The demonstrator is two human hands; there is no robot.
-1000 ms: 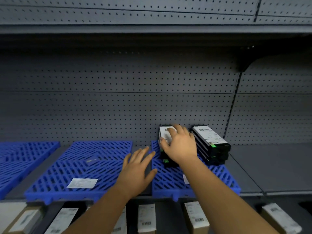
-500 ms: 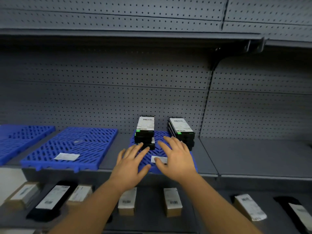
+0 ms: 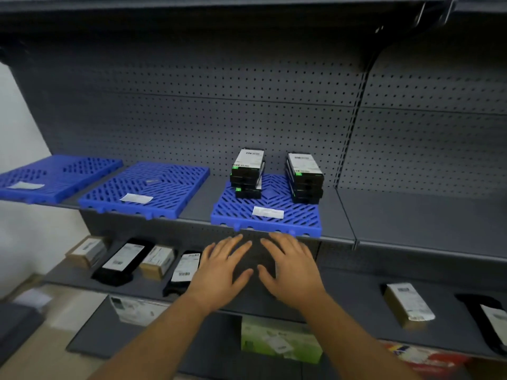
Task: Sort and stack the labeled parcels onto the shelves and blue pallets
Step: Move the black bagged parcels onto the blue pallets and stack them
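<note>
Two stacks of black labeled parcels stand on the right blue pallet (image 3: pixel 296 219): a left stack (image 3: pixel 247 172) and a right stack (image 3: pixel 304 176). Both of my hands hover empty below that pallet, in front of the lower shelf. My left hand (image 3: pixel 222 270) and my right hand (image 3: pixel 288 267) have fingers spread and straight, palms down. More labeled parcels lie on the lower shelf: a black one (image 3: pixel 123 260), a brown one (image 3: pixel 157 260) and another black one (image 3: pixel 183 271) to the left of my hands.
Two more blue pallets (image 3: pixel 153 187) (image 3: pixel 55 174) lie on the upper shelf to the left, each with a white label. A brown parcel (image 3: pixel 408 304) and a black one (image 3: pixel 491 319) lie at lower right. A green box (image 3: pixel 277 338) sits underneath.
My right hand let go of the left parcel stack. Both hands drew back and down from the pallet to the lower shelf level, and the view pulled away.
</note>
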